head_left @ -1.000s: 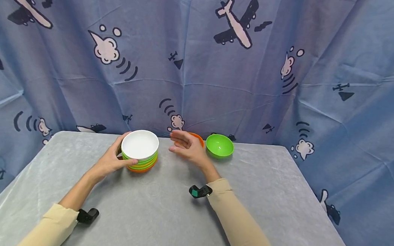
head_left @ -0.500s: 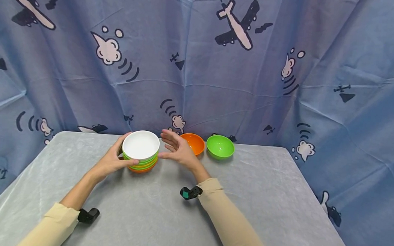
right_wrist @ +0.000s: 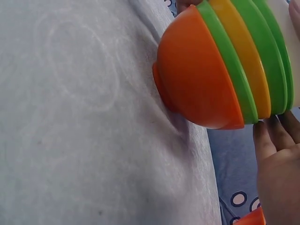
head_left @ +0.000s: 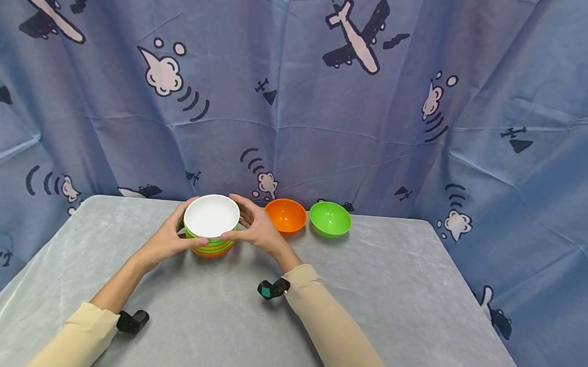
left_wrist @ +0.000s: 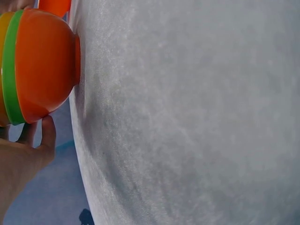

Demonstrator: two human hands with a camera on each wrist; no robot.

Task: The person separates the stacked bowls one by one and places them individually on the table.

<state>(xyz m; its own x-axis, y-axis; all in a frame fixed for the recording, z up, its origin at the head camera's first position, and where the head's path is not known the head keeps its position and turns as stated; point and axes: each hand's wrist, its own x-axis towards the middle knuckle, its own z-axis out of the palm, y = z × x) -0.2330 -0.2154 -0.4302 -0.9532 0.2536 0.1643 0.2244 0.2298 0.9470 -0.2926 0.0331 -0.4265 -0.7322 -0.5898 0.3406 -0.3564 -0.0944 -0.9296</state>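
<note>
A stack of nested bowls (head_left: 212, 218) stands upright at the back left of the table, a white one on top. Below it the right wrist view shows green and yellow rims, with an orange bowl (right_wrist: 199, 75) at the bottom. My left hand (head_left: 165, 238) grips the stack from the left, thumb across the front and fingers behind. From the right, my right hand (head_left: 258, 226) holds the upper part of the stack, its thumb at the front near the white rim. In the left wrist view, left fingertips (left_wrist: 48, 129) touch the orange bowl's side.
A single orange bowl (head_left: 285, 215) and a green bowl (head_left: 330, 219) stand side by side at the back edge, right of my right hand. A grey cloth covers the table (head_left: 368, 289). Behind it hangs a blue curtain (head_left: 299, 94) with printed planes.
My right hand has moved left from in front of the orange bowl to the stack and now holds its right side. The left hand has kept its grip, and the stack stays in place.
</note>
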